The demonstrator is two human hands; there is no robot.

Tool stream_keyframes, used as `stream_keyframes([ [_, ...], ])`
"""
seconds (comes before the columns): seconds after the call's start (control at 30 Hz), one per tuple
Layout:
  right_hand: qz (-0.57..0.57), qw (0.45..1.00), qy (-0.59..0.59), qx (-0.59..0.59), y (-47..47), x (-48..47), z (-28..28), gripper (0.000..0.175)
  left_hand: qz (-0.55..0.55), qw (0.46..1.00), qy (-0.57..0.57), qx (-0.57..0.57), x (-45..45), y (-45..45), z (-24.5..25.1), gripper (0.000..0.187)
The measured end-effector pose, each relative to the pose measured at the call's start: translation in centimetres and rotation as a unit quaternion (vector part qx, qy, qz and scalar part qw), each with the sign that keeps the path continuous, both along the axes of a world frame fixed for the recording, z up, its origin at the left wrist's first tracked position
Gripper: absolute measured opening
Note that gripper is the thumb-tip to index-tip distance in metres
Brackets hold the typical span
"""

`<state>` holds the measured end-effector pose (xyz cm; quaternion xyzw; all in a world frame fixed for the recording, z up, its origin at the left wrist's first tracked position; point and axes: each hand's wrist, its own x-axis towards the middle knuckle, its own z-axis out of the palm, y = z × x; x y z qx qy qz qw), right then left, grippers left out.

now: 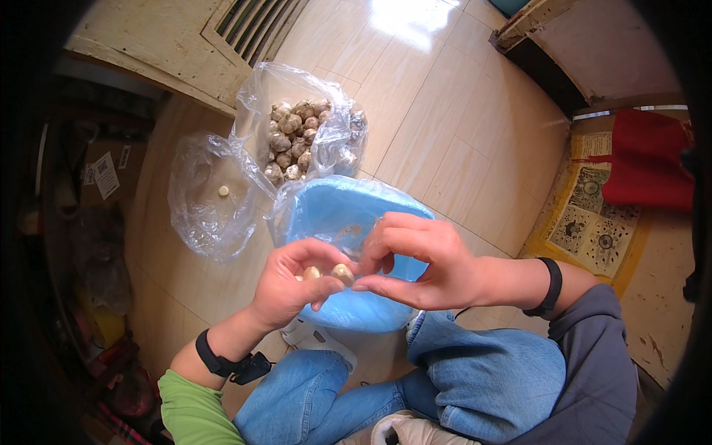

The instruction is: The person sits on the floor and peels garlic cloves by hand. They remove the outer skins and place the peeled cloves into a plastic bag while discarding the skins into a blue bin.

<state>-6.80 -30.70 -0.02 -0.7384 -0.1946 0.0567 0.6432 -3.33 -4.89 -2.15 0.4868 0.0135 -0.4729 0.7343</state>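
Note:
My left hand [297, 278] holds several pale garlic cloves [312, 273] against its fingers. Between the fingertips of both hands is a rounder clove, or small bulb, of garlic [342, 273]. My right hand [417, 261] pinches it from the right with thumb and forefinger. Both hands are over a blue plastic bin [361, 317] lined with a clear bag; some bits lie inside it. Beyond the bin, a clear plastic bag [339, 94] stands full of whole, soil-stained garlic bulbs [297, 133]. To its left lies another clear plastic bag [194, 222] with one pale clove [223, 191] in it.
My knees in blue jeans [495, 372] flank the near side of the bin. A wooden cabinet with a slatted vent [250, 28] stands at the upper left. A cardboard box [111, 172] is on the left, and a red cloth [645, 161] hangs at the right.

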Motion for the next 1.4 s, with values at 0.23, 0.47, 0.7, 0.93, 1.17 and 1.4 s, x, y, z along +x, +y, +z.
stream_keyframes([
  [0.23, -0.035, 0.999, 0.020, 0.014, 0.6, -0.3, 0.1, 0.016, 0.007, 0.990, -0.121, 0.078, -0.4, -0.8, 0.8, 0.029],
  [0.47, -0.027, 0.999, -0.025, -0.036, 0.6, -0.4, 0.2, 0.020, 0.017, 0.981, -0.173, 0.084, -0.7, -1.0, 0.9, 0.029],
  [0.7, 0.004, 0.952, -0.288, -0.098, 0.3, 0.3, -1.0, 0.022, 0.000, 0.998, 0.056, -0.011, -0.6, -0.8, 0.3, 0.027],
  [0.93, 0.060, 0.892, -0.441, -0.080, -0.1, 0.4, -2.0, 0.021, -0.011, 0.981, 0.153, -0.115, -1.0, -0.2, -0.8, 0.028],
  [1.17, 0.141, 0.954, -0.254, -0.068, -0.5, -0.6, -1.8, 0.017, 0.047, 0.975, 0.178, -0.122, 0.3, 0.6, -0.7, 0.030],
  [1.4, 0.019, 0.995, -0.086, -0.038, 0.0, -0.1, -0.2, 0.021, -0.003, 0.999, -0.006, 0.034, -0.3, -0.3, 0.0, 0.035],
])
